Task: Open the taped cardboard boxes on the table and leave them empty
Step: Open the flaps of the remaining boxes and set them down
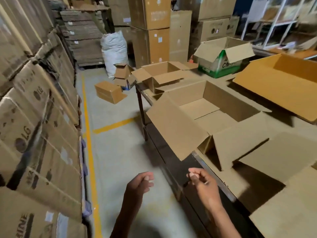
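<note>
Evidently between boxes: left hand (139,183) loosely curled, empty; right hand (203,182) pinching something small, unclear; nearest opened box (212,107) bare inside

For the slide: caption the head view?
Both hands hover beside the table, where the nearest box stands open and empty.

Dim, warm indoor light is seen; hard dark shadows are cast beside the open brown cardboard box (205,107). Motion blur and wide-angle bending are seen left of it.
</note>
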Demonstrator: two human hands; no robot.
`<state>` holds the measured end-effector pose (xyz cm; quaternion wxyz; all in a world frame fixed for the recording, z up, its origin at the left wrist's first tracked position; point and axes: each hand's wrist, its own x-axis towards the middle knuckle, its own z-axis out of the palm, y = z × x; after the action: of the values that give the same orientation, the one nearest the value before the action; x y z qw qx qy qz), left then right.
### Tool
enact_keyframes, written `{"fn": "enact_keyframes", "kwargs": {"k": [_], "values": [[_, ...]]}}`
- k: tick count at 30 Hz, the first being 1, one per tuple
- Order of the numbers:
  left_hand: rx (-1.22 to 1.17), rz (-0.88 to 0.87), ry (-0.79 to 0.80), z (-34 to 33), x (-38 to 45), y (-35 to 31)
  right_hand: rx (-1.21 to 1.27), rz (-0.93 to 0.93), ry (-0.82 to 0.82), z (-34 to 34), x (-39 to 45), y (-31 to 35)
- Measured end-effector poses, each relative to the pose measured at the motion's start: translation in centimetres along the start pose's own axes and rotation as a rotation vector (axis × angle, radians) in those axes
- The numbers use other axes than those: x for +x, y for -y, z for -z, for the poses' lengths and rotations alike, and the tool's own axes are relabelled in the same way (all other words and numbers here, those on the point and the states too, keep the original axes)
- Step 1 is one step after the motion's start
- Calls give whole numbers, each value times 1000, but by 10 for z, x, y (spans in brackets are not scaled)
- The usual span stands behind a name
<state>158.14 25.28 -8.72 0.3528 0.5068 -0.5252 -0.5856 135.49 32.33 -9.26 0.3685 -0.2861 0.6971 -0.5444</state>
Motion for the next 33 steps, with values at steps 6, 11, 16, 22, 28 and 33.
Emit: {"fn": "enact_keyframes", "kwargs": {"k": [6, 11, 16, 22, 28, 33], "values": [[68, -95, 214, -7, 121, -46, 45, 16, -176, -48, 90, 12], [117, -162, 301, -14, 236, -85, 71, 104, -285, -88, 183, 42], [150, -202, 419, -16, 335, -119, 9, 160, -414, -106, 248, 70], [228, -228, 526, -40, 433, -153, -156, 119, -568, -107, 294, 94], [379, -335, 614, -62, 533, -183, -241, 47, -702, -127, 326, 94], [540, -388, 665, -64, 625, -199, -382, -58, -831, -154, 334, 94]]}}
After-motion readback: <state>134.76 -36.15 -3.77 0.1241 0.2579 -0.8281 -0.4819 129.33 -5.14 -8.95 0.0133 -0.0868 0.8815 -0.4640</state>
